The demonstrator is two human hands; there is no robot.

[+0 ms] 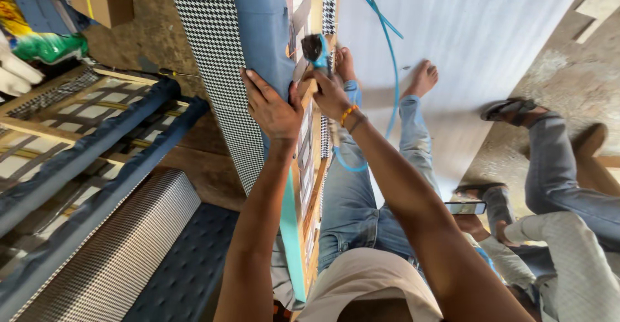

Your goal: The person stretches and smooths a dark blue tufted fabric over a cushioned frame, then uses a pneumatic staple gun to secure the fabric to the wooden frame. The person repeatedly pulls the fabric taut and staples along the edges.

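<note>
Your left hand (pixel 274 109) lies flat, fingers spread, pressing blue fabric (pixel 258 31) over the wooden frame edge (pixel 309 167). Your right hand (pixel 329 93) grips a staple gun (pixel 316 51) beside it, fingers wrapped tight; blue air hose (pixel 387 44) trails away.

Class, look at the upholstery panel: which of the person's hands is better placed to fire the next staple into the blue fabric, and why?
Probably the right hand: it already grips the staple gun with its blue air hose at the wooden frame edge. The left hand lies flat, pressing the blue fabric down beside it.
</note>
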